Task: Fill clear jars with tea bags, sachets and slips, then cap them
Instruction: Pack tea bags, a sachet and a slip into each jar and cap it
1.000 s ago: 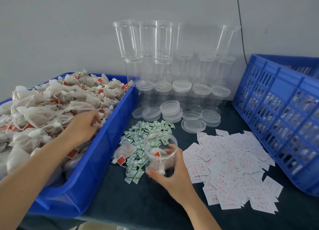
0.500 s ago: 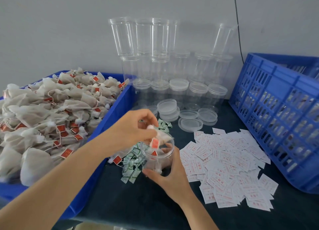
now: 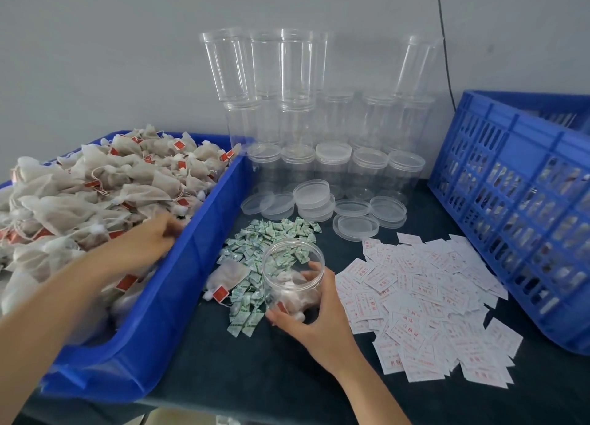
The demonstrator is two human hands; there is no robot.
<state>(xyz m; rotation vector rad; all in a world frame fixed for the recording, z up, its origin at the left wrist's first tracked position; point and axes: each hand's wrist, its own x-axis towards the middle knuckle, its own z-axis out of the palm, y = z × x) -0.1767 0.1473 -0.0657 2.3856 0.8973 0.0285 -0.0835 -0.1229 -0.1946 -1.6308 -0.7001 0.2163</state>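
Head view. Half a second earlier the left hand (image 3: 150, 242) was at the mouth of the jar (image 3: 289, 265), letting a tea bag go. It had since swung back into the blue bin (image 3: 191, 265) and lay on the heap of tea bags (image 3: 95, 194), near the bin's right wall. Its fingertips were blurred by motion, so I could not tell whether they were spread or already pinching a bag.

The right hand (image 3: 319, 325) was unchanged: thumb and fingers wrapped round the jar's lower wall. The jar stood upright on the counter (image 3: 223, 360), between the green sachets (image 3: 271, 236) and the white slips (image 3: 424, 300). It held a few tea bags at the bottom, well short of the rim, and one red tag showed through the wall.

Judgement: one bag-drop cycle was finished and the next fetch was under way. No sachet or slip was seen inside the jar. The lids (image 3: 314, 198) lay loose behind the sachets, so capping looked some way off.
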